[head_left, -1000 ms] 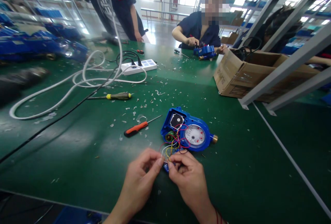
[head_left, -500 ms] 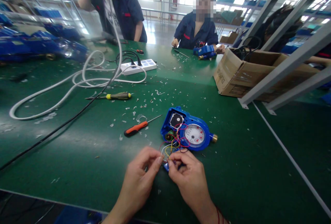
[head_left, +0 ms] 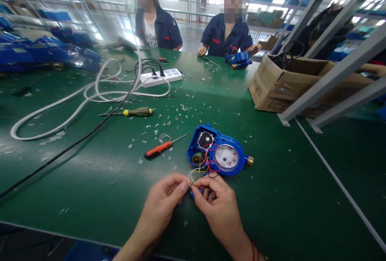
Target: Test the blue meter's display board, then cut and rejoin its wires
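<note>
A blue water meter (head_left: 238, 142) lies on the green table with its electronics housing (head_left: 196, 134) open. Thin red, white, yellow and black wires (head_left: 197, 171) come out of the housing toward me. My left hand (head_left: 164, 198) is closed, thumb and forefinger pinching at the wire ends. Beside it my right hand (head_left: 218, 202) also pinches the wires, its fingertips nearly touching the left ones. A small blue part (head_left: 192, 193) shows partly beneath my right fingers. Which wire sits in which hand is too small to make out.
An orange-black screwdriver (head_left: 158, 149) and a yellow-black screwdriver (head_left: 138, 112) lie to the left. Behind are a power strip (head_left: 163, 78) and looped white cable (head_left: 60, 126). A cardboard box (head_left: 271, 88) and metal frame legs (head_left: 316, 76) stand right. Two people sit opposite; plastic scraps litter the table.
My right fingertips have shifted slightly left, closer to my left fingertips. The meter stays put. Across the table, the person at left has moved right and sits more upright; the other's hand has left the blue meter there.
</note>
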Motion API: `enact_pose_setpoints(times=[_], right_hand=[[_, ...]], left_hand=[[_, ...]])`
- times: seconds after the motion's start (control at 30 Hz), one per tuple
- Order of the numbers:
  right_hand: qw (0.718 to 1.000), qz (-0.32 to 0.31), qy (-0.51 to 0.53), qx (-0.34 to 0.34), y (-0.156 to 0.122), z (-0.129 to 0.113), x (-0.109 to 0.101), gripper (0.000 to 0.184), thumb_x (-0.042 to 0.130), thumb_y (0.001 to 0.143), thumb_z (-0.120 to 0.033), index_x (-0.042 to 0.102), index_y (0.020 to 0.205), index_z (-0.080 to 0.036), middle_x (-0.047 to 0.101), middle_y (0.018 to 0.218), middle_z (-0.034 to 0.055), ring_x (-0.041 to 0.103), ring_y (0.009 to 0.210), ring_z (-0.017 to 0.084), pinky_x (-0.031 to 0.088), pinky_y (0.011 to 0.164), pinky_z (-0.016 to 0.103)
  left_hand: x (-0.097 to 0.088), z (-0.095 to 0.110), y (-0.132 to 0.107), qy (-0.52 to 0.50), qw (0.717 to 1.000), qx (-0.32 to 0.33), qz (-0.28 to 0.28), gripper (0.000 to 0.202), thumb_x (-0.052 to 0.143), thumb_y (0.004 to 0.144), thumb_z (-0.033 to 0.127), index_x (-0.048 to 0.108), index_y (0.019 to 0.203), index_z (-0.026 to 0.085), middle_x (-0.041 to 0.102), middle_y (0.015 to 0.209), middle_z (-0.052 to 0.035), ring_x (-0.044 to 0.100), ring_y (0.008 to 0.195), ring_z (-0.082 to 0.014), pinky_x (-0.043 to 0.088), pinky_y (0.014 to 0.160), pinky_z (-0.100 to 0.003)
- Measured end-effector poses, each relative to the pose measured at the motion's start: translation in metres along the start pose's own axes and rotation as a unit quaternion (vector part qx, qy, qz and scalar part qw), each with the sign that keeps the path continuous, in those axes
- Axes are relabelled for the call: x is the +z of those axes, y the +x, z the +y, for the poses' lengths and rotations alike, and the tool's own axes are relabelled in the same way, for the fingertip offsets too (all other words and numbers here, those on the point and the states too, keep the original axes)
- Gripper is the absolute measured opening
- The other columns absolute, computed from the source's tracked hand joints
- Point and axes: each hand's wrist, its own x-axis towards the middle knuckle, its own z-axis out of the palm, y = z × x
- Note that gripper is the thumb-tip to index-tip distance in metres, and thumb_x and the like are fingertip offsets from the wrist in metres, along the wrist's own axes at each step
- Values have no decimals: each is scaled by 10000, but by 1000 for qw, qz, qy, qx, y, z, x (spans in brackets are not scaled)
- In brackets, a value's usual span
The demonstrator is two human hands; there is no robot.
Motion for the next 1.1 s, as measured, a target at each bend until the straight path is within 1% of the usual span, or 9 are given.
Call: enact_pose_setpoints(times=[0.13, 0.2, 0.3, 0.37, 0.43, 0.6, 0.8, 0.9, 1.1], right_hand=[[1000, 1, 5, 1, 0, 1, -1, 64, 588, 767, -152, 636, 734, -179, 576, 756, -1, 492, 519, 82, 396, 464, 198], [1000, 0, 1, -2, -1, 2, -1, 63, 587, 765, -147, 630, 730, -178, 575, 756, 0, 488, 516, 82, 397, 465, 201], [1000, 8, -14, -22, -3, 3, 1, 80, 574, 763, -120, 620, 730, -176, 574, 741, 3, 490, 519, 90, 402, 475, 207], [998, 19, -27, -46, -5, 3, 2, 92, 561, 764, -106, 617, 739, -175, 579, 749, 12, 504, 541, 101, 414, 494, 214], [997, 28, -39, -64, -6, 4, 3, 101, 551, 770, -103, 617, 753, -177, 585, 763, 20, 522, 572, 113, 426, 518, 223], [998, 13, -33, -45, -5, 3, 2, 99, 554, 783, -117, 619, 769, -191, 578, 746, 4, 508, 539, 107, 411, 497, 224], [999, -8, -27, -30, -3, 2, -1, 84, 548, 808, -154, 619, 794, -197, 578, 772, 5, 515, 558, 108, 401, 503, 224], [999, -7, -24, -27, -4, 2, -1, 80, 545, 811, -161, 614, 791, -194, 569, 771, 3, 510, 550, 102, 400, 503, 220], [1000, 2, -23, -20, -4, 4, 3, 88, 537, 812, -151, 612, 784, -190, 555, 760, 4, 502, 552, 103, 400, 503, 219]], left_hand=[[1, 1, 0, 6, 1000, 9, 14, 183, 621, 774, 338, 604, 851, 173, 614, 797, 1, 552, 741, -119, 424, 676, -195], [1, 1, 1, 35, 999, 19, 23, 197, 622, 765, 346, 595, 858, 174, 612, 793, -2, 561, 738, -130, 434, 673, -210], [-1, 2, 2, 107, 993, 41, 29, 197, 585, 788, 362, 590, 838, 172, 595, 780, -4, 553, 729, -134, 427, 672, -221], [-3, 3, 2, 133, 990, 50, 22, 197, 550, 813, 366, 596, 831, 176, 593, 791, -6, 553, 756, -138, 422, 697, -225], [-5, 4, 2, 133, 990, 52, 9, 191, 537, 825, 356, 610, 827, 180, 595, 803, -6, 554, 777, -140, 420, 715, -225], [-10, 5, 6, 96, 993, 54, -31, 162, 554, 822, 314, 647, 864, 188, 617, 861, -16, 565, 830, -147, 421, 769, -231], [-13, 1, 12, 47, 997, 35, -54, 139, 630, 765, 309, 620, 795, 174, 598, 775, 1, 559, 726, -121, 433, 680, -213], [-14, -1, 13, 94, 993, 60, -43, 151, 619, 770, 316, 607, 763, 166, 583, 759, -3, 544, 712, -123, 426, 671, -222], [-15, -6, 11, 201, 974, 104, -16, 160, 550, 819, 326, 560, 751, 181, 557, 744, 1, 518, 697, -129, 406, 651, -234]])
